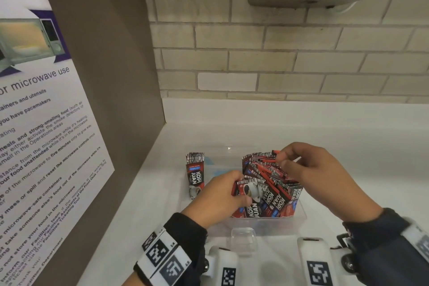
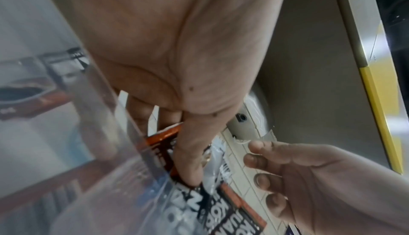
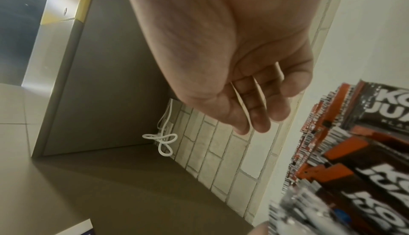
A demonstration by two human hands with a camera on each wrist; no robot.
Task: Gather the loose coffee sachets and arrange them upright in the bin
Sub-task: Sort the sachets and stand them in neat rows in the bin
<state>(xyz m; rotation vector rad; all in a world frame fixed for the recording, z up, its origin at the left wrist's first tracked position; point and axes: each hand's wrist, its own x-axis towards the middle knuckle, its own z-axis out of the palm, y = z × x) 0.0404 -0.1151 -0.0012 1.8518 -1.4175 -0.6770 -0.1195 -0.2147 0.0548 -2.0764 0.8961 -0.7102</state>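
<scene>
Coffee sachets (image 1: pixel 270 183) stand packed in clear bin (image 1: pixel 267 224) on white counter (image 1: pixel 348 146); bin's far wall hard to make out. Left hand (image 1: pixel 220 195) pinches front sachet (image 1: pixel 249 190), thumb on its face. Right hand (image 1: pixel 308 167) w/ curled fingers at sachet tops; grip can't be told. Small bundle (image 1: pixel 195 173) upright by bin's left end. Packs read "KOPI JUAN"; poster (image 1: pixel 44 123), cut off, reads "microwave use".

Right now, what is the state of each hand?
Left hand: grips a sachet at the bin's front.
Right hand: fingers curled at the sachet tops; a grip cannot be told.
</scene>
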